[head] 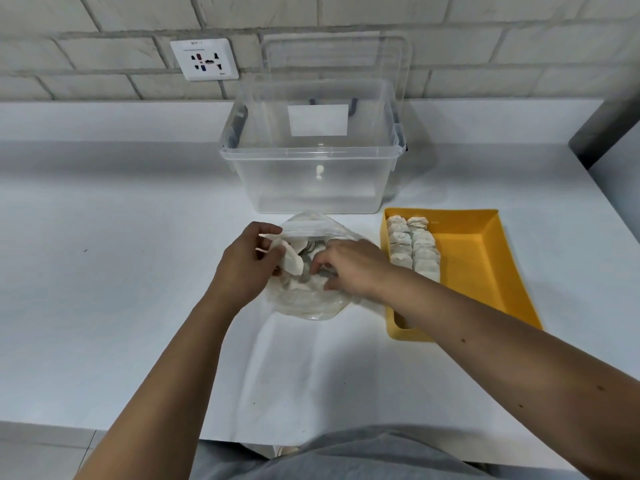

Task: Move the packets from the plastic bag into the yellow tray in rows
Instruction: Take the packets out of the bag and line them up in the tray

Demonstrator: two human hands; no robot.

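A clear plastic bag (313,303) of white packets lies on the white table in front of me. My left hand (244,261) grips a white packet (289,259) at the bag's left opening edge. My right hand (349,266) reaches into the bag mouth with curled fingers among the packets; I cannot tell whether it holds one. To the right sits the yellow tray (485,251), with two rows of white packets (414,247) lined along its left side. My right forearm crosses over the tray's near left corner.
A large clear storage box (311,168) stands open behind the bag, its lid leaning on the brick wall. A wall socket (204,59) is at the upper left. A dark object (606,133) juts in at the far right. The table's front edge is close to my body.
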